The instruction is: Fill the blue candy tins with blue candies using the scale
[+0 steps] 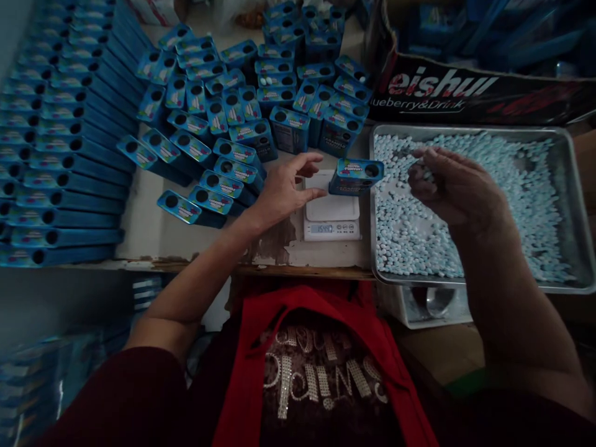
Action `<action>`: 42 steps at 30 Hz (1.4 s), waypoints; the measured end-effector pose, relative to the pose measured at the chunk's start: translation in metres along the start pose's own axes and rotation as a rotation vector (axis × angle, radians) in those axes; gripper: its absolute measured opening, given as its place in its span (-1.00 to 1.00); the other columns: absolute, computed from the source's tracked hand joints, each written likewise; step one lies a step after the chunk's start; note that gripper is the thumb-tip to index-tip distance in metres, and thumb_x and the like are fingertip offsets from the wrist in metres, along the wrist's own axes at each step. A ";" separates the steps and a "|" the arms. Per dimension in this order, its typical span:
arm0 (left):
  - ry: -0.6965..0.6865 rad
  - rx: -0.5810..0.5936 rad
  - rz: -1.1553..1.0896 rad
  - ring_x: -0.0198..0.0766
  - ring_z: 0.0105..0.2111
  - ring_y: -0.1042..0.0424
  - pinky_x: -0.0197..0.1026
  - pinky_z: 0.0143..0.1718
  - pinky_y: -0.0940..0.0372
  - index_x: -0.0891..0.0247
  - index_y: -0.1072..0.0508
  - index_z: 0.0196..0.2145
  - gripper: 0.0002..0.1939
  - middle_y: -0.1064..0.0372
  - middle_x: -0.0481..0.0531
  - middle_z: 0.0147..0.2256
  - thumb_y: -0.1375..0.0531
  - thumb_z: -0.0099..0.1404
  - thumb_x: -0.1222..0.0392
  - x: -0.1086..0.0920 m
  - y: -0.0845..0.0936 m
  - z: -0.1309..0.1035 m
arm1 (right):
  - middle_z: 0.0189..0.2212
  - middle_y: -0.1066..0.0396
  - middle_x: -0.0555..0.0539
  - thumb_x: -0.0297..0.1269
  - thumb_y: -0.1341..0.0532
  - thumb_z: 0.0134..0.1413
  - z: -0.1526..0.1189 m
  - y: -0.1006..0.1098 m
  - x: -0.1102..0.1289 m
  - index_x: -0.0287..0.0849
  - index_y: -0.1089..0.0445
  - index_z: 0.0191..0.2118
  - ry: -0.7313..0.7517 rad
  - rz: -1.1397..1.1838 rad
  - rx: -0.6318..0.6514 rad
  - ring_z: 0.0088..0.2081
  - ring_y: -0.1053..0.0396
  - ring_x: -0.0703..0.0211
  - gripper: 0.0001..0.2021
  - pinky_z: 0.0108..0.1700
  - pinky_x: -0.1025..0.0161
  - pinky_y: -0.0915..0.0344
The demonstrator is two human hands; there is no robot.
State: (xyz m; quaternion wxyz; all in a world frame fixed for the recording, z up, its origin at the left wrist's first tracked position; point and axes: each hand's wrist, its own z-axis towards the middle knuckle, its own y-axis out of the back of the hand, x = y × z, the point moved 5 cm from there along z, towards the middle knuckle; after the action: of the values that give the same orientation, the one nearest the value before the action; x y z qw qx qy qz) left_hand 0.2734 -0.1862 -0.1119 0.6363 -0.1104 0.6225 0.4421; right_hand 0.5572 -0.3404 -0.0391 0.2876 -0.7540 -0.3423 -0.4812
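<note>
The cardboard box is cut off at the top and right edges, its contents too dark to tell. The scale's last digits after 154 blur.

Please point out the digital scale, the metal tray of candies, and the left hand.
Digital scale (333,231): head view, on its front edge, beside the display.
Metal tray (484,285): head view, on its near rim.
Left hand (285,186): head view, on the back of the hand.
</note>
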 end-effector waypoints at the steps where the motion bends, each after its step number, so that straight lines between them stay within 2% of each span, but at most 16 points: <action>1: -0.015 -0.010 -0.001 0.13 0.19 -0.71 0.13 0.23 -0.65 0.10 -0.60 0.40 -0.21 -0.70 0.14 0.14 -0.71 0.28 0.14 0.001 -0.003 0.002 | -0.48 -0.44 -0.03 -0.60 -0.25 0.57 0.001 0.003 0.001 -0.19 -0.68 -0.28 0.007 0.012 -0.024 -0.46 -0.31 0.34 -0.65 -0.49 0.38 -0.05; 6: -0.076 -0.039 -0.010 0.16 0.25 -0.70 0.09 0.26 -0.63 0.08 -0.53 0.43 -0.04 -0.69 0.17 0.23 -0.80 0.19 0.07 0.003 -0.032 0.016 | -0.42 -0.50 -0.04 -0.56 -0.22 0.47 0.004 0.023 -0.004 -0.16 -0.68 -0.21 -0.058 0.075 -0.029 -0.47 -0.23 0.32 -0.71 -0.47 0.31 -0.06; 8: -0.077 -0.017 -0.059 0.13 0.21 -0.72 0.03 0.25 -0.62 0.12 -0.56 0.38 -0.13 -0.69 0.17 0.21 -0.78 0.24 0.07 0.004 -0.049 0.023 | -0.40 -0.54 -0.03 -0.48 -0.25 0.44 0.004 0.032 -0.009 -0.10 -0.67 -0.22 -0.068 0.075 -0.003 -0.44 -0.30 0.28 -0.75 -0.40 0.30 -0.19; 10: -0.085 -0.001 -0.124 0.06 0.13 -0.74 -0.03 0.21 -0.63 0.16 -0.60 0.30 -0.33 -0.72 0.15 0.12 -0.70 0.36 0.06 0.002 -0.062 0.029 | -0.31 -0.64 -0.06 -0.38 -0.36 0.34 0.004 0.041 -0.011 -0.07 -0.69 -0.24 0.043 -0.033 0.026 -0.30 -0.51 0.19 -0.86 -0.19 0.24 -0.45; 11: -0.113 -0.003 -0.135 0.04 0.09 -0.75 -0.04 0.19 -0.63 0.18 -0.61 0.27 -0.43 -0.72 0.14 0.08 -0.65 0.43 0.07 -0.001 -0.065 0.031 | -0.21 -0.70 -0.08 -0.33 -0.43 0.27 0.002 0.045 -0.012 -0.06 -0.72 -0.24 0.137 -0.134 0.031 -0.15 -0.61 0.11 -0.93 0.00 0.16 -0.54; 13: -0.252 -0.021 -0.060 0.04 0.10 -0.72 0.01 0.22 -0.60 0.16 -0.64 0.26 -0.59 -0.72 0.14 0.08 -0.53 0.54 0.13 -0.016 -0.068 0.033 | 0.05 -0.77 -0.10 -0.24 -0.57 0.13 -0.003 0.051 -0.017 -0.02 -0.78 -0.18 0.326 -0.336 0.002 0.21 -0.64 -0.07 -0.88 0.42 -0.01 -0.48; 15: -0.447 -0.039 0.116 0.08 0.18 -0.67 0.16 0.39 -0.51 0.06 -0.68 0.29 -0.67 -0.70 0.15 0.17 -0.38 0.65 0.22 -0.036 -0.071 0.030 | 0.17 -0.76 -0.08 -0.13 -0.63 0.15 -0.011 0.052 -0.032 0.01 -0.81 -0.07 0.387 -0.342 -0.048 0.38 -0.58 -0.13 -0.76 0.58 -0.08 -0.38; 17: -0.586 -0.044 0.294 0.11 0.26 -0.61 0.30 0.57 -0.33 -0.07 -0.72 0.29 -0.63 -0.69 0.12 0.23 -0.24 0.72 0.26 -0.052 -0.077 0.027 | 0.14 -0.77 -0.09 0.02 -0.60 0.28 -0.016 0.045 -0.055 0.03 -0.78 0.03 0.272 -0.116 -0.017 0.26 -0.68 -0.11 -0.69 0.48 -0.10 -0.54; 19: -0.636 -0.048 0.415 0.12 0.28 -0.58 0.34 0.65 -0.21 -0.11 -0.75 0.26 -0.59 -0.69 0.10 0.26 -0.17 0.75 0.25 -0.059 -0.084 0.026 | 0.07 -0.78 -0.12 0.06 -0.53 0.41 -0.020 0.029 -0.076 0.01 -0.74 0.06 0.100 0.165 0.071 0.06 -0.76 -0.05 -0.70 0.28 -0.03 -0.72; 23: -0.641 -0.087 0.517 0.12 0.16 -0.59 0.23 0.42 -0.42 0.00 -0.75 0.30 -0.58 -0.71 0.19 0.18 -0.15 0.76 0.22 -0.054 -0.094 0.026 | -0.07 -0.78 -0.13 -0.36 -0.44 0.46 -0.023 0.011 -0.090 -0.10 -0.69 0.02 -0.057 0.426 0.098 -0.06 -0.79 0.05 -0.89 0.21 0.12 -0.78; 26: -0.627 -0.115 0.522 0.14 0.11 -0.59 0.20 0.27 -0.47 0.04 -0.75 0.34 -0.57 -0.71 0.23 0.15 -0.17 0.74 0.23 -0.048 -0.094 0.023 | -0.11 -0.78 -0.17 -0.59 -0.38 0.38 -0.020 0.009 -0.088 -0.18 -0.69 -0.07 -0.121 0.413 0.122 -0.08 -0.79 0.08 -0.81 0.21 0.20 -0.77; 29: -0.674 -0.147 0.510 0.13 0.10 -0.57 0.24 0.34 -0.42 -0.07 -0.78 0.28 -0.57 -0.71 0.19 0.14 -0.19 0.73 0.26 -0.054 -0.090 0.015 | -0.13 -0.79 -0.17 -0.62 -0.36 0.37 -0.019 0.007 -0.082 -0.19 -0.71 -0.11 -0.140 0.377 0.170 -0.13 -0.78 0.12 -0.78 0.11 0.30 -0.77; 32: -0.794 -0.210 0.508 0.10 0.11 -0.57 0.24 0.39 -0.38 -0.16 -0.78 0.28 -0.53 -0.71 0.13 0.16 -0.20 0.71 0.31 -0.066 -0.084 0.009 | -0.13 -0.79 -0.14 -0.61 -0.37 0.35 -0.021 0.003 -0.076 -0.17 -0.74 -0.11 -0.102 0.392 0.184 -0.15 -0.77 0.13 -0.78 0.06 0.29 -0.79; 35: -0.849 -0.235 0.532 0.09 0.08 -0.56 0.20 0.30 -0.42 -0.13 -0.76 0.31 -0.52 -0.72 0.15 0.12 -0.19 0.71 0.33 -0.067 -0.083 0.013 | -0.18 -0.78 -0.12 -0.62 -0.37 0.33 -0.018 0.000 -0.074 -0.18 -0.74 -0.16 -0.076 0.401 0.180 -0.21 -0.74 0.17 -0.77 0.01 0.32 -0.77; 38: -0.782 -0.159 0.529 0.14 0.09 -0.55 0.24 0.26 -0.40 -0.13 -0.78 0.31 -0.51 -0.71 0.19 0.11 -0.17 0.72 0.30 -0.056 -0.087 0.020 | -0.25 -0.75 -0.11 -0.64 -0.38 0.30 -0.012 -0.001 -0.078 -0.17 -0.72 -0.21 -0.093 0.380 0.187 -0.25 -0.72 0.19 -0.78 -0.01 0.35 -0.75; 42: -0.669 -0.148 0.521 0.18 0.08 -0.53 0.30 0.26 -0.37 -0.10 -0.78 0.33 -0.53 -0.69 0.23 0.14 -0.18 0.70 0.24 -0.045 -0.087 0.018 | -0.20 -0.76 -0.08 -0.49 -0.59 0.21 -0.004 -0.002 -0.080 -0.15 -0.73 -0.16 -0.036 0.318 0.217 -0.19 -0.72 0.15 -0.85 0.06 0.28 -0.76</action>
State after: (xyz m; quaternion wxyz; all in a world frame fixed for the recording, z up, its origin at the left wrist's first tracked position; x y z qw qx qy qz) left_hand 0.3548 -0.2436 -0.1043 0.6605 0.1546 0.3552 0.6431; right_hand 0.5293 -0.3619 -0.1115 0.4335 -0.7717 -0.2735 -0.3766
